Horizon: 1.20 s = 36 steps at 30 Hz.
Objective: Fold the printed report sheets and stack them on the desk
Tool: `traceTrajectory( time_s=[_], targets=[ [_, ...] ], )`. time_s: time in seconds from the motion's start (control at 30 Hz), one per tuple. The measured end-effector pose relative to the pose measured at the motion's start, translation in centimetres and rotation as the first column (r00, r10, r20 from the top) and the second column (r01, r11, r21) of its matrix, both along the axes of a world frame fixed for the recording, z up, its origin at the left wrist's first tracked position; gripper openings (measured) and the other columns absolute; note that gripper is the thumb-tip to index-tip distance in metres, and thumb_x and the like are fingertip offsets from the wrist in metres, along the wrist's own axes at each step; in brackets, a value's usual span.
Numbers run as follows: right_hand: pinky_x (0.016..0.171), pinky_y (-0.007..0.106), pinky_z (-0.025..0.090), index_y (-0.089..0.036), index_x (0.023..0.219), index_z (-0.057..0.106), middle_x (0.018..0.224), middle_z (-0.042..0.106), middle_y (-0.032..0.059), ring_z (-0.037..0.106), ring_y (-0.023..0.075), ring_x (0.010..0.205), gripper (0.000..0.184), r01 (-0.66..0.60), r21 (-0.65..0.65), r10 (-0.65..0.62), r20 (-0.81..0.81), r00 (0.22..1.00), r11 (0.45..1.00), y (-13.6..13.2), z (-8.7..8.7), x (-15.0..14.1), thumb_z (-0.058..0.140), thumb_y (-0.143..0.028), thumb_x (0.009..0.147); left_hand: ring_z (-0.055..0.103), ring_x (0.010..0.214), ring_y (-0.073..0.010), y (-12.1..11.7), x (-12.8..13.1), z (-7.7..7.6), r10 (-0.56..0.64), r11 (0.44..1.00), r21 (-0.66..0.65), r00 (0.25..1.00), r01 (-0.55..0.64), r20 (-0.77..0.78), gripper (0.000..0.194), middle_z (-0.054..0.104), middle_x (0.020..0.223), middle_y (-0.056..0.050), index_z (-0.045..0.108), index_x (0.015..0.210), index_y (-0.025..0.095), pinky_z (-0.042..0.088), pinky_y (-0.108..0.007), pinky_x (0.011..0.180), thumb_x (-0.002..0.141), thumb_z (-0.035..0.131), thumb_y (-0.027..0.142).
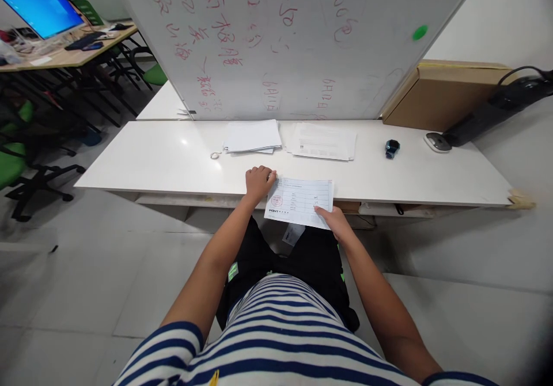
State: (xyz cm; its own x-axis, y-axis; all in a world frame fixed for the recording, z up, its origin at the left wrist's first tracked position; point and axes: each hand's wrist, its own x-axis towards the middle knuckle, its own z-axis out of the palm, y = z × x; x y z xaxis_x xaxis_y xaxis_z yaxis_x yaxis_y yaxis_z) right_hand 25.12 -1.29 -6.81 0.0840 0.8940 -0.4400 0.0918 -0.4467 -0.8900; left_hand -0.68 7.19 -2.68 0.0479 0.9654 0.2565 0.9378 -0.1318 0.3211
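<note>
A white printed form [298,200] with a red round stamp at its left side lies tilted over the front edge of the white desk [142,161]. Holding its lower right corner is my right hand [336,221], thumb on top of the sheet. My left hand [258,182] has curled fingers at the desk's front edge, its thumb side against the form's upper left corner. Behind the form are two paper stacks: one of blank-looking sheets [251,136] on the left, one of printed sheets [323,142] on the right.
A small ring-like object [215,155] lies left of the stacks. On the right are a dark wristwatch [391,148], a cardboard box [449,95] and a black cylindrical device [492,106]. A whiteboard [302,46] with red writing stands behind. A monitor [41,3] is far left.
</note>
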Motion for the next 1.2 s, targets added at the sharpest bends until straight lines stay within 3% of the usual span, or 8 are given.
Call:
traceTrajectory(
  time_s=[0.17,0.3,0.47,0.67,0.9,1.2],
  targets=[
    [0.092,0.042,0.051,-0.014,0.105,0.069,0.110,0.069,0.0103,0.065,0.0280,0.102,0.042,-0.007,0.015,0.006,0.012,1.000,1.000,0.1,0.1,0.0,0.071,-0.039,0.070,0.052,0.106,-0.0244,-0.1,0.2,-0.2,0.015,0.999,0.029,1.000,-0.016,0.013,0.028,0.066,0.106,-0.005,0.066,0.091,0.026,0.035,-0.041,0.091,0.092,0.042,0.039],
    [0.092,0.042,0.050,-0.013,0.105,0.069,0.110,0.069,0.0110,0.065,0.0282,0.102,0.043,-0.007,0.003,0.007,0.027,1.000,1.000,0.1,0.3,-0.1,0.070,-0.038,0.071,0.035,0.130,-0.0273,-0.1,0.5,-0.3,0.047,0.997,0.063,0.999,-0.047,0.000,0.025,0.057,0.129,-0.002,0.065,0.099,0.028,0.031,-0.044,0.100,0.090,0.044,0.037],
    [0.093,0.041,0.050,-0.013,0.106,0.069,0.112,0.069,0.0109,0.065,0.0274,0.103,0.042,-0.001,0.001,0.001,0.040,0.999,1.000,0.1,0.5,-0.3,0.070,-0.036,0.071,0.025,0.138,-0.0268,-0.1,0.7,-0.3,0.018,0.999,0.030,0.999,-0.017,-0.036,0.026,0.047,0.141,0.003,0.065,0.100,0.031,0.023,-0.049,0.106,0.092,0.040,0.035],
    [0.091,0.041,0.051,-0.012,0.103,0.070,0.108,0.070,0.0108,0.066,0.0283,0.102,0.040,0.006,-0.003,-0.006,0.047,0.999,1.000,-0.1,1.0,-0.5,0.070,-0.036,0.070,0.027,0.137,-0.0273,-0.4,0.6,0.2,0.003,1.000,0.009,1.000,-0.003,-0.005,0.028,0.047,0.141,0.001,0.065,0.105,0.031,0.023,-0.050,0.105,0.092,0.039,0.033],
    [0.092,0.041,0.051,-0.013,0.105,0.069,0.111,0.069,0.0108,0.065,0.0277,0.104,0.041,-0.009,-0.001,0.009,0.050,0.999,1.000,-0.5,1.4,-0.5,0.069,-0.037,0.072,0.028,0.137,-0.0254,-1.1,0.3,0.4,0.010,0.999,0.044,1.000,-0.010,-0.003,0.039,0.048,0.139,-0.001,0.056,0.124,0.031,0.025,-0.044,0.105,0.095,0.030,0.037],
    [0.089,0.043,0.053,-0.015,0.104,0.069,0.109,0.070,0.0112,0.066,0.0290,0.101,0.044,0.038,0.072,-0.042,0.059,0.997,0.997,-0.9,1.5,0.7,0.072,-0.043,0.070,0.041,0.125,-0.0224,-1.2,0.1,0.4,0.002,0.998,0.064,0.998,-0.006,0.065,0.041,0.056,0.130,-0.004,0.055,0.124,0.026,0.027,-0.038,0.104,0.096,0.028,0.038]
  ],
)
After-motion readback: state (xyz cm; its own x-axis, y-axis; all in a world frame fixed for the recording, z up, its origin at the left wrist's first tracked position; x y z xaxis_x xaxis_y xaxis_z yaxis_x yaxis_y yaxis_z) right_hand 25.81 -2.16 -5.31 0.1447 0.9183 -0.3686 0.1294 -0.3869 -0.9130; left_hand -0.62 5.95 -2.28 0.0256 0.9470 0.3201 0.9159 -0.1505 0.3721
